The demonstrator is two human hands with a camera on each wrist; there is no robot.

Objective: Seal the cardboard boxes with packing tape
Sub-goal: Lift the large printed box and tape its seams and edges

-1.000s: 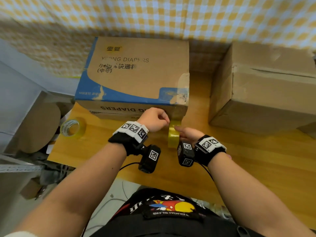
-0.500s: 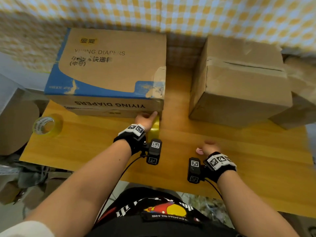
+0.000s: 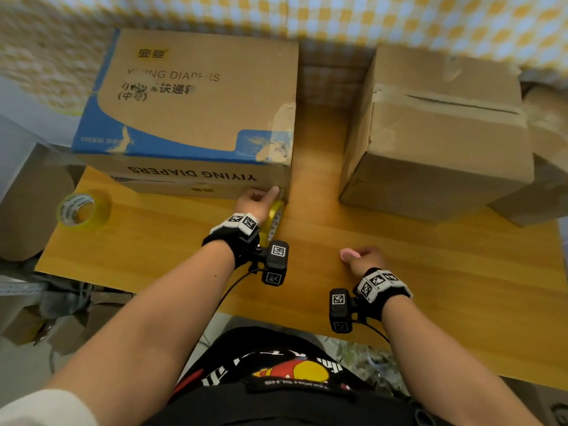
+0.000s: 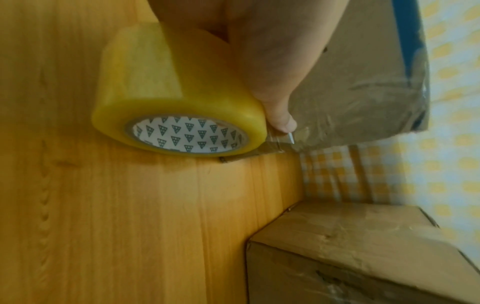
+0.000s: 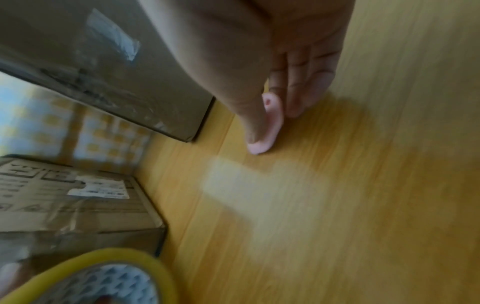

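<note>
On wooden table (image 3: 430,272), left hand (image 3: 255,204) holding tape roll (image 4: 179,102) against diaper box (image 3: 199,118) near corner; right hand (image 3: 364,259) pinching pink cutter (image 5: 270,123), apart rightward.

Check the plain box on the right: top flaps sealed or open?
Open. The plain box shows a dark gap along its top seam in the head view, with no fresh tape bridging it.

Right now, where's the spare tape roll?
In the head view, the spare tape roll lies flat at the table's far left edge, left of the diaper box, untouched.

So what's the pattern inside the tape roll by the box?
Little dark triangles on white, lining the core of the yellowish tape roll. The left wrist view shows it best.
</note>
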